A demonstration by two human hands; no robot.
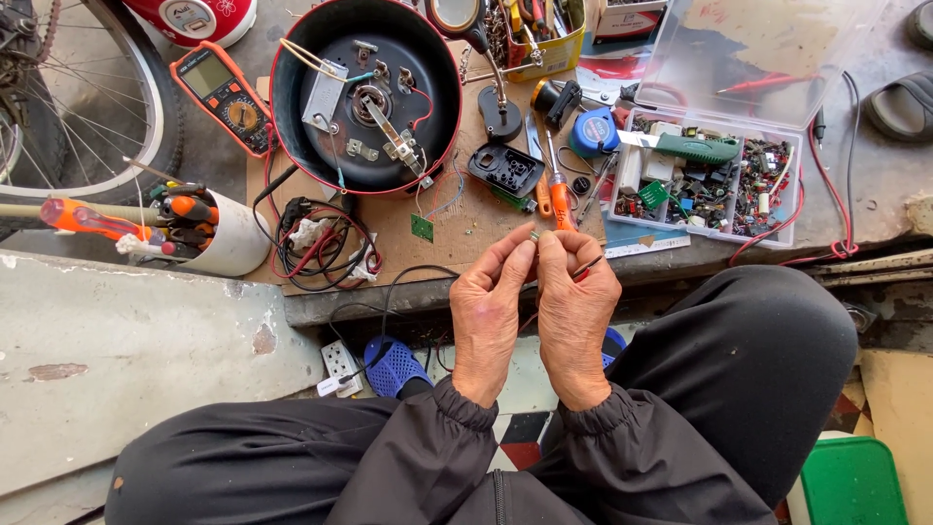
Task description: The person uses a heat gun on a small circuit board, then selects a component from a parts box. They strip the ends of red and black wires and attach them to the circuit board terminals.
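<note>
- The left hand and the right hand were raised side by side above the lap, backs toward the camera, thumbs and forefingers pinched together at one spot.
- Between those fingertips sat a tiny part — pale, greenish, hardly more than a speck, too small to tell its shape; both hands were closed on it in a fine pinch.
- A thin red-and-black wire looped out by the right forefinger (whether it joined the tiny part could not be told).
- The pinch hung just over the near edge of the cardboard sheet that covered the low bench.
- Just beyond the fingertips lay an orange-handled screwdriver, and to its left a small green circuit board.
- Farther back stood an opened round appliance base, red-rimmed and black inside, its metal brackets and wires bare.
- An orange multimeter lay to its left; a white cup of screwdrivers lay tipped on its side near a tangle of leads.
- On the right, a clear compartment box held small electronic parts, lid swung open.
</note>
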